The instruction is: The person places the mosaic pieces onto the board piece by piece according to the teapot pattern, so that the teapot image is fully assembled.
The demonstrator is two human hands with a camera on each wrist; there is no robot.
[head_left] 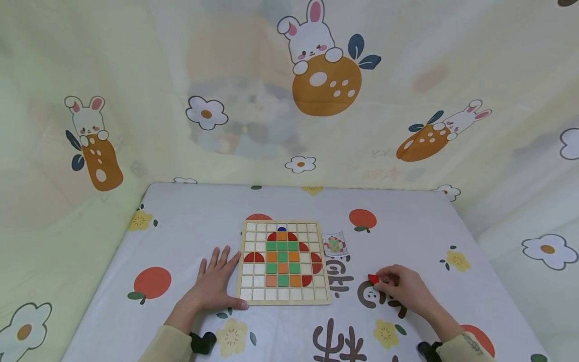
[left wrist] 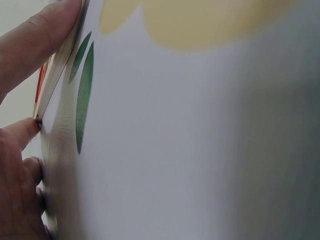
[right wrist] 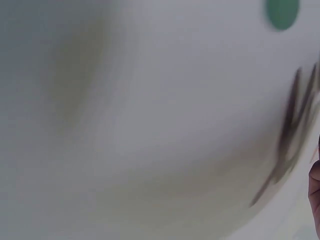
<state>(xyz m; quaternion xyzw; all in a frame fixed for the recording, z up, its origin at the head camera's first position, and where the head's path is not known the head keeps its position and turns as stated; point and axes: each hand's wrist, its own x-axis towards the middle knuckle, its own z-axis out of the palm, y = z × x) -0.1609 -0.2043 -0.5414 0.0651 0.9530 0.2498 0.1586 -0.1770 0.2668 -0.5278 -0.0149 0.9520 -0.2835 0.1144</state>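
Note:
A square wooden grid board (head_left: 285, 302) lies flat on the table, with green, orange, red and blue pieces set among white squares. At its left side rests my left hand (head_left: 212, 286), fingers spread, the thumb on the lower left corner. The left wrist view shows the thumb (left wrist: 35, 42) and a fingertip against the board's edge (left wrist: 57, 70). To the right of the board, just over the tablecloth, my right hand (head_left: 404, 287) pinches a small red piece (head_left: 373, 279) whose full shape is partly covered. Only a sliver of that hand (right wrist: 315, 187) enters the right wrist view.
A small pattern card (head_left: 335, 245) with a similar coloured design lies by the board's upper right edge. A white cloth (head_left: 194, 211) printed with fruit, flowers and brown characters covers the table. Printed curtains (head_left: 253, 65) hang behind and at both sides.

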